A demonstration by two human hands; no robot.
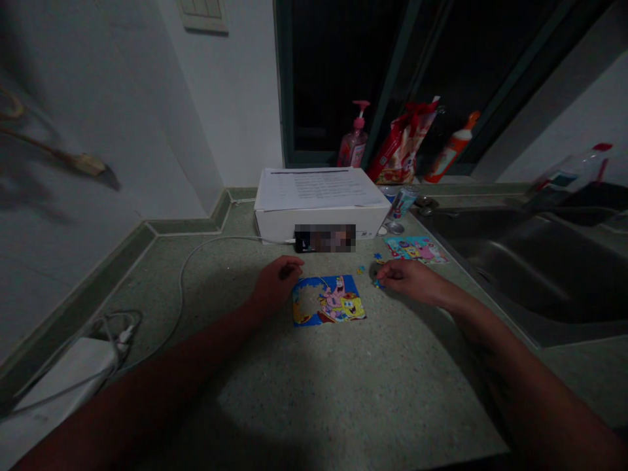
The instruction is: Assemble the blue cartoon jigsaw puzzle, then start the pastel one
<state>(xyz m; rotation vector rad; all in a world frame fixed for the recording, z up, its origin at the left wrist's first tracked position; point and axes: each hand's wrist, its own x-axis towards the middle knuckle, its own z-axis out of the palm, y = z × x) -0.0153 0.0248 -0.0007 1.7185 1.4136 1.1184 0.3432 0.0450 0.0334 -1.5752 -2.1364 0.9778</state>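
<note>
Forearms, two, bare, enter from the lower corners and reach over a speckled counter. Left hand is loosely curled, with nothing visible in it. One jigsaw lies just right of that hand, between both hands, with a gap along its left side. Right hand is nearly closed, its fingertips drawn together at one blue piece; whether it has hold cannot be told. Two more loose pieces lie just beyond those fingertips. One picture card lies ahead of the right hand. One white box, topped by paper, stands ahead of both hands, in front of one pump bottle and one red bag. One can stands beside the box. One steel sink lies right of the right hand. One cable and one charger lie left of the left hand.
</note>
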